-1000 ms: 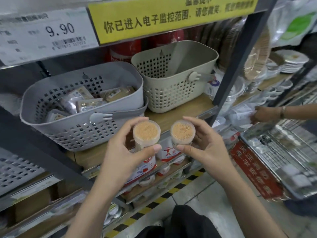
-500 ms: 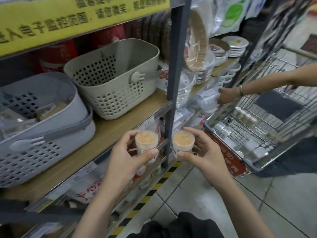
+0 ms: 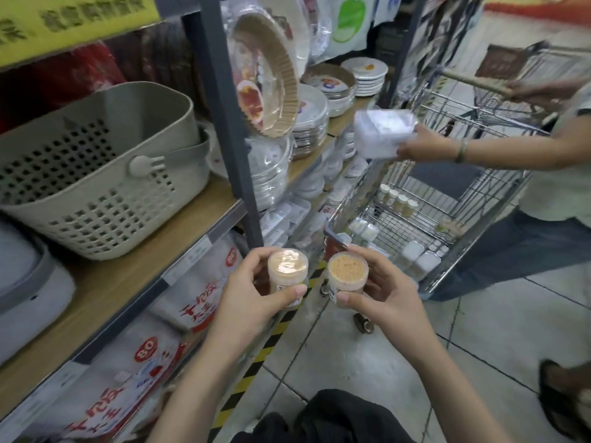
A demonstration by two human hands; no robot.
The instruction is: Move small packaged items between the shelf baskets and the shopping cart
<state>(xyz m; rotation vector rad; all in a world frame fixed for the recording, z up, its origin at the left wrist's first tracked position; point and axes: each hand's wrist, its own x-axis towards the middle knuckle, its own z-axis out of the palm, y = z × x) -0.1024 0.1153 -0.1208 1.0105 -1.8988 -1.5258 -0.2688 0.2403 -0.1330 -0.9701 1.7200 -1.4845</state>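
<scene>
Since the earlier frames the head view has swung toward three o'clock: the grey basket (image 3: 28, 282) has slid almost out at nine o'clock, and the shopping cart (image 3: 425, 199) now fills the two o'clock region. Both jars have kept their place between the wearer's hands, side by side and just apart.

Head view: the left hand (image 3: 246, 295) grips the left toothpick jar (image 3: 287, 270), fingers curled behind it and thumb pressed across its front. At its three o'clock, the right hand (image 3: 383, 295) grips the right toothpick jar (image 3: 347, 274) the same way. Both jars stand upright, lids facing the camera, held above the tiled floor (image 3: 351, 362) at the foot of the shelf (image 3: 128, 266), with the cart's near corner at their one o'clock. Small jars (image 3: 398, 199) and white packets (image 3: 419, 260) lie on the cart's wire bottom. Up at ten o'clock the beige basket (image 3: 105, 167) sits on the shelf board. At two o'clock another person's hand (image 3: 419, 145) holds a blurred clear package (image 3: 383, 132) over the cart.
</scene>
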